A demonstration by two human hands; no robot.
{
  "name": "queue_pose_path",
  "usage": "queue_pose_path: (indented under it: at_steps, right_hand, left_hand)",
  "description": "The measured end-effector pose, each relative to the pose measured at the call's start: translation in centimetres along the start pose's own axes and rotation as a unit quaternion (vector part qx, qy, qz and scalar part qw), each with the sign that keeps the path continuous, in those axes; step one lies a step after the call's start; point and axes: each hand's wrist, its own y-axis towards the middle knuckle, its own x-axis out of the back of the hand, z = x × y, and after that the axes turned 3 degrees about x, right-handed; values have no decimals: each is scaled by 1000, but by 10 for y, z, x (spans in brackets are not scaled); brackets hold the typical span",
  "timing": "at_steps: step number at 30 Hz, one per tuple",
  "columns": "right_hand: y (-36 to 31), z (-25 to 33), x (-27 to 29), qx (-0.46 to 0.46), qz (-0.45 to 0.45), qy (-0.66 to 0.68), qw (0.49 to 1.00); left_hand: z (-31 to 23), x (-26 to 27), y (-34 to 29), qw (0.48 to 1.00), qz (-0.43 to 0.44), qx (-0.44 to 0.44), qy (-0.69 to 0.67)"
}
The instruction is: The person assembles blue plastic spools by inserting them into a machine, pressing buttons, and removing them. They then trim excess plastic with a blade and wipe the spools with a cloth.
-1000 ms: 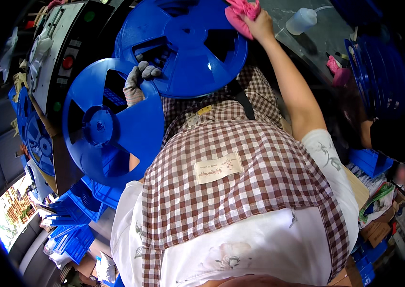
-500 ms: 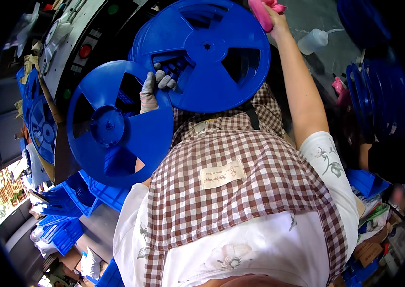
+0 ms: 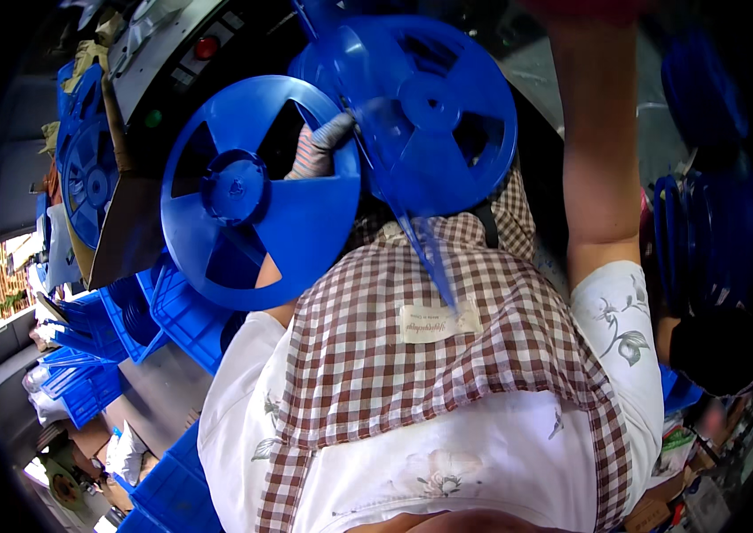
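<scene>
My left hand (image 3: 317, 151), in a striped grey glove, is closed on the rim of a blue plastic reel flange (image 3: 305, 218) with a round raised hub. Its fingertips meet a second blue flange (image 3: 412, 235), which is tilted nearly edge-on and blurred. Behind that one, more blue flanges (image 3: 492, 115) lie stacked in front of my apron. Up at the top edge, my right hand (image 3: 585, 9) is a dark reddish blur with its fingers hidden. The bare right forearm reaches straight up to it.
A cardboard box (image 3: 132, 218) with a blue reel stands at the left, near a panel with a red button (image 3: 207, 47). Blue crates (image 3: 183, 306) lie below it. Further blue flanges (image 3: 705, 235) stand at the right, beside a dark rounded object (image 3: 718, 354).
A flange has swung up edge-on beside my left hand. The hub flange has shifted right and slightly up. My right hand, with something pink in it before, has moved right to the top edge.
</scene>
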Motion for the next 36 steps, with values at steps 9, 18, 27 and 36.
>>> queue_pose_path:
  at_steps: [9,18,27,36]
  right_hand:
    - [-172,-21,23,-557,-116,468,676]
    - [-183,-29,19,-577,-138,543,594]
    - [-193,-39,14,-613,-153,541,556]
    - [-283,-113,-60,-766,-194,491,368]
  left_hand:
    - [22,11,1,999,8,-48,12]
    - [34,4,-20,999,20,-45,11]
    - [24,1,-38,999,30,-20,17]
    - [31,3,-79,998,-50,-37,3]
